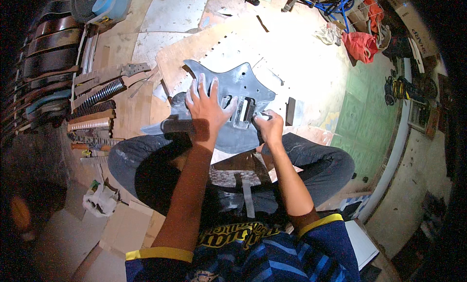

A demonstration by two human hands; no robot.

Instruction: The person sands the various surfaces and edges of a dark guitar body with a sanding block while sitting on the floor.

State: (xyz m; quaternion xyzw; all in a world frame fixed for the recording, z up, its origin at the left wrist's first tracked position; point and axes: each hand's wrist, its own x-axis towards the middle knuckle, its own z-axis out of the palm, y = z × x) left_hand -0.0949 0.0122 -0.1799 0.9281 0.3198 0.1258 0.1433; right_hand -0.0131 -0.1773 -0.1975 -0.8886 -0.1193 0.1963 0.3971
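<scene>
A dark grey electric guitar body [233, 138] with pointed horns lies across my crossed legs and the pale board in front of me. Pale dust marks its surface around the rectangular pickup cutouts. My left hand [206, 107] lies on the body with its fingers spread, the thumb beside one cutout. At the body's right edge, close to the cutouts, my right hand [270, 126] is closed in a pinch. A small dark piece shows at its fingertips, too small to name. Just right of that hand, a dark flat block [290, 111] rests on the board.
Several guitar bodies [48, 58] are stacked at the far left. Guitar necks and a coiled spring-like tube [104, 91] lie closer in. A red cloth [360, 47] and blue cable [335, 2] sit at the back right. Cardboard [131, 228] lies at lower left.
</scene>
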